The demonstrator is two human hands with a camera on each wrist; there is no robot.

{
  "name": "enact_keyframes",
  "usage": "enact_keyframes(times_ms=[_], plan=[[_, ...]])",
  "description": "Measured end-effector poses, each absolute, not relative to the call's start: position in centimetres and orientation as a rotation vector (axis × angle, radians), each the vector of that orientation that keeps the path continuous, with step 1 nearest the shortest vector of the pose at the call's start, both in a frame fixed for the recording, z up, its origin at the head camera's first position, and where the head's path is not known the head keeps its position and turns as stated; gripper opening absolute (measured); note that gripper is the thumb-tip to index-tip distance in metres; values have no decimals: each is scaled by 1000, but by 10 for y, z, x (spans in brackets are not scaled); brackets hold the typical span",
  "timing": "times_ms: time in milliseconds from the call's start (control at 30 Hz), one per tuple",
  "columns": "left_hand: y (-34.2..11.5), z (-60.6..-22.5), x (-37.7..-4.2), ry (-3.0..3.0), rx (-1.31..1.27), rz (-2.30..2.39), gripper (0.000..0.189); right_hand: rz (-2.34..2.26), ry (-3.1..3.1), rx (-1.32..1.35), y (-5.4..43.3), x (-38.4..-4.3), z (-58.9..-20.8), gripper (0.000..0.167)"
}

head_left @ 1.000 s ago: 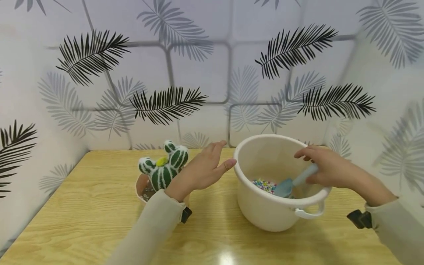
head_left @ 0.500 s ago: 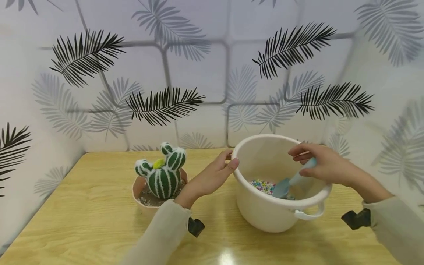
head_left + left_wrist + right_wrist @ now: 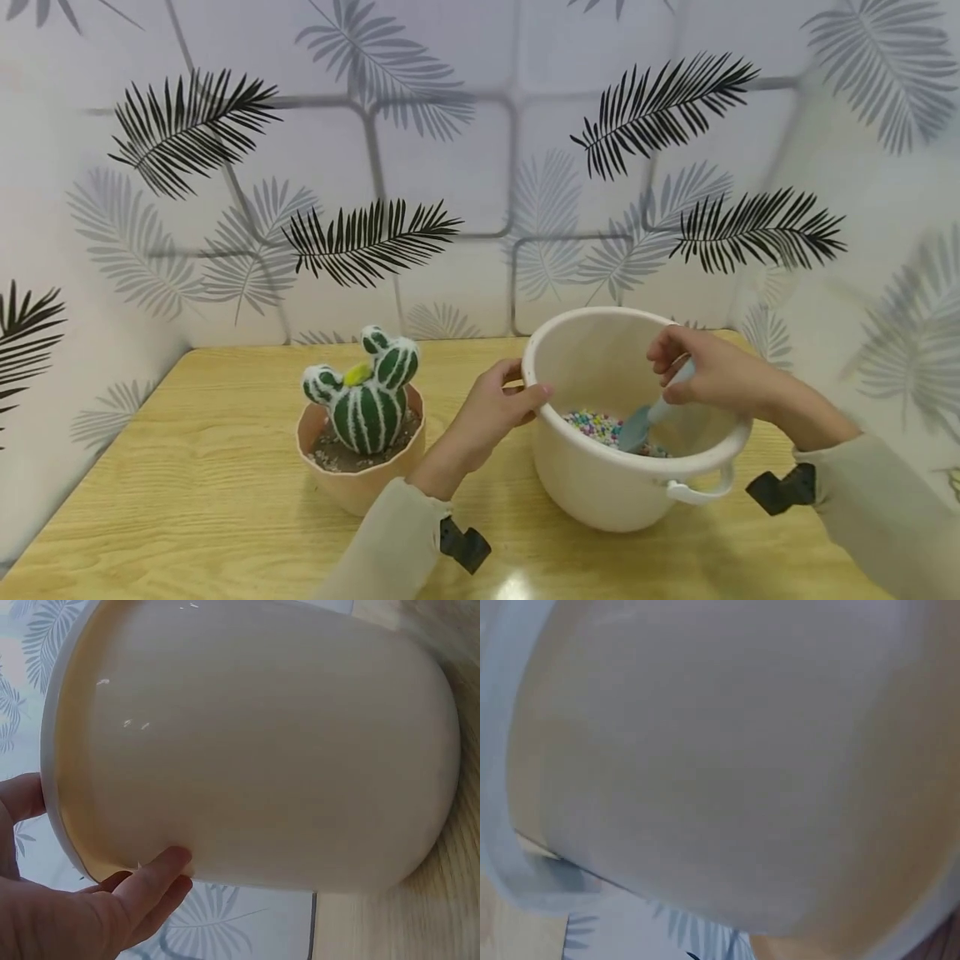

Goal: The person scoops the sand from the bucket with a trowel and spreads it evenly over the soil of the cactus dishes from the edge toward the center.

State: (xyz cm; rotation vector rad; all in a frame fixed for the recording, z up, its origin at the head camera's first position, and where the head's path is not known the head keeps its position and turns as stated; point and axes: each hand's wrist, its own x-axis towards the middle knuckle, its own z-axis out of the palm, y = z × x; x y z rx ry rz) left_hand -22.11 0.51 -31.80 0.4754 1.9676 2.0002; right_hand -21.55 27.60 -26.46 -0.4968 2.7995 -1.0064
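Note:
A cream bucket (image 3: 592,492) stands upright on the wooden table, with small multicoloured beads (image 3: 588,422) at its bottom. My left hand (image 3: 491,412) grips its left rim: in the left wrist view the thumb lies at the rim while the fingers (image 3: 154,889) press the outer wall. Inside the bucket's mouth, my right hand (image 3: 712,372) holds a light blue toy shovel (image 3: 635,428) by the handle, its blade down in the beads. The right wrist view shows only the bucket's outer wall (image 3: 705,750) and part of its handle (image 3: 551,881); the hand is out of sight there.
Left of the bucket stands a plush green cactus (image 3: 367,417) in a pale orange pot (image 3: 360,487), close to my left forearm. A leaf-patterned wall (image 3: 450,167) rises behind the table (image 3: 210,492). A white side handle (image 3: 701,492) sticks out at the bucket's front right.
My left hand has moved from just beside the bucket onto its rim. The right hand has shifted left, tilting the shovel more upright with its blade in the beads.

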Motion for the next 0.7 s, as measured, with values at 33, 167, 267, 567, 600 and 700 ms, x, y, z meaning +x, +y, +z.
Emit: enact_keyframes(times_ms=[33,167,267,567,600,700], plan=[[5,-318,-221,1954,478,2014,51,-1028,2799,-477,275,-216,-264,40],[4,-320,-221,1907,467,2055,49,-1135,2799,-387,273,-218,-266,36],[4,-322,-221,1877,472,2087,54,-1202,2801,-326,272,-219,-269,34],[5,-327,-220,1884,524,2150,66,-1233,2845,-159,266,-223,-275,40],[5,-328,-219,1884,527,2156,66,-1250,2842,-138,265,-223,-275,41],[4,-329,-219,1876,521,2181,65,-1311,2828,-96,262,-225,-276,44]])
